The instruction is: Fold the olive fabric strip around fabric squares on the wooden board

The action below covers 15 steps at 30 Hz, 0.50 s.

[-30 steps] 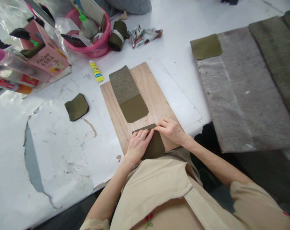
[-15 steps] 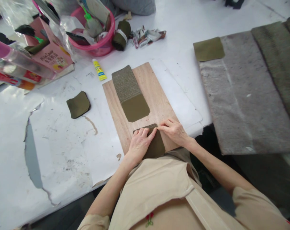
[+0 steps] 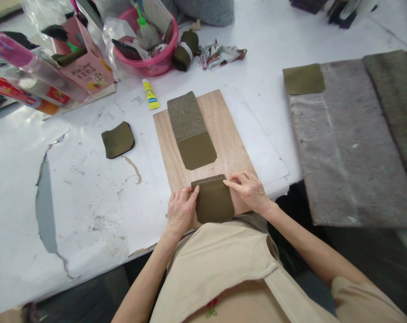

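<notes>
An olive fabric piece (image 3: 214,200) lies on the near part of a wooden board (image 3: 230,130), a darker textured strip showing along its far edge. My left hand (image 3: 182,208) pinches its far left corner between thumb and finger. At the far right corner, my right hand (image 3: 248,190) grips the same piece with its fingertips. Farther up the board lies a longer piece (image 3: 191,130), textured at its far part and smooth olive at its near part. The near edge of the held piece is hidden by the apron.
Left of the board lie a small olive piece (image 3: 118,140) and a yellow tube (image 3: 151,94). A pink basket (image 3: 152,67), a pink box (image 3: 85,72) and a rolled cloth (image 3: 185,50) stand behind. Large grey-brown sheets (image 3: 354,143) lie at the right.
My left hand has moved from the middle of the fabric's far edge to its left corner, uncovering the piece. My right hand stays at the right corner. The whole view has shifted slightly.
</notes>
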Available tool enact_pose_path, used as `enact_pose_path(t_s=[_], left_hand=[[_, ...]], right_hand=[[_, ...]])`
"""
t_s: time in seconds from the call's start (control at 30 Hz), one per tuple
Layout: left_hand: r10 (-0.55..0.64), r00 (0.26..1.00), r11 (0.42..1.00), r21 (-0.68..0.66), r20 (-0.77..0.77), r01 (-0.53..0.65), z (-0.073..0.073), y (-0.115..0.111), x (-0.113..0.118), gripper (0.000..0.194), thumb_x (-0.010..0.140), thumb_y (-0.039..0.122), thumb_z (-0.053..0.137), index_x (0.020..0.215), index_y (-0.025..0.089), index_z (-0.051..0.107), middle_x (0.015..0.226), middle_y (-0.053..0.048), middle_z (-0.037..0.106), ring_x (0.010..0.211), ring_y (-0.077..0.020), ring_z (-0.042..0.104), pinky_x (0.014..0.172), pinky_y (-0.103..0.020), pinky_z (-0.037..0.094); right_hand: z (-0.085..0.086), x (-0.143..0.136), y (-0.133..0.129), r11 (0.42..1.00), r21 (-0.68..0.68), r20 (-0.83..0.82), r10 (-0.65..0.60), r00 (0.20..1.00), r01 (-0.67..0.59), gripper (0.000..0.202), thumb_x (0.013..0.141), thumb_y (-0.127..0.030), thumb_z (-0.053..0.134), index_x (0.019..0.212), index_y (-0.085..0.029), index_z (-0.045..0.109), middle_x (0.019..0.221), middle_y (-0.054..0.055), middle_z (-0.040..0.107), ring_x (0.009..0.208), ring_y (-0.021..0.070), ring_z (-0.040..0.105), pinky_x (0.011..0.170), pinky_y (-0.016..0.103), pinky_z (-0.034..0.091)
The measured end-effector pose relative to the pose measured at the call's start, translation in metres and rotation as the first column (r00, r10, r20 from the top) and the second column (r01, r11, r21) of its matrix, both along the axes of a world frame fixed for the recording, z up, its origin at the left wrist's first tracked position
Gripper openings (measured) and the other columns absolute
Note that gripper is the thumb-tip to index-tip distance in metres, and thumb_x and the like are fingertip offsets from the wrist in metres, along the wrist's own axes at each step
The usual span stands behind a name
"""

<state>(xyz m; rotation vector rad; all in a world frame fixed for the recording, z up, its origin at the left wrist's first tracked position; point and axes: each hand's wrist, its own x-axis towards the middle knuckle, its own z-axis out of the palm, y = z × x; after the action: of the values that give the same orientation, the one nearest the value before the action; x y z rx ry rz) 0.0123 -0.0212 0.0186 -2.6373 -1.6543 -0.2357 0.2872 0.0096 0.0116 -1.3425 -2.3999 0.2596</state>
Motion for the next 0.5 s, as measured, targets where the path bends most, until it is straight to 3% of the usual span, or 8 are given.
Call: enact_pose_path(t_s=[0.3,0.5], left_hand=[[0.109,0.945,0.994,-0.019,0.308,-0.108,-0.005,-0.006,-0.021,0.023,0.094,0.019,0.054,0.113,0.02,0.066,0.1,-0.007,0.063,0.091,-0.0202,0.055,0.082,-0.034,0.046],[0.143,0.902,0.989,-0.038,0.407,-0.14,-0.003,-0.004,-0.014,0.017,0.095,0.023,0.053,0.104,0.02,0.068,0.095,-0.005,0.062,0.088,-0.0189,0.055,0.081,-0.033,0.047]], right_hand=[[0.01,-0.005,0.002,0.994,-0.056,-0.167,-0.105,0.98,0.097,0.021,0.095,-0.016,0.052,0.102,-0.024,0.071,0.097,0.005,0.064,0.095,0.0182,0.056,0.081,0.03,0.049],[0.024,-0.024,0.009,0.991,-0.126,-0.08,-0.046,0.996,0.035,0.011,0.093,-0.023,0.058,0.098,-0.02,0.067,0.098,0.006,0.064,0.096,0.0208,0.056,0.085,0.034,0.047]])
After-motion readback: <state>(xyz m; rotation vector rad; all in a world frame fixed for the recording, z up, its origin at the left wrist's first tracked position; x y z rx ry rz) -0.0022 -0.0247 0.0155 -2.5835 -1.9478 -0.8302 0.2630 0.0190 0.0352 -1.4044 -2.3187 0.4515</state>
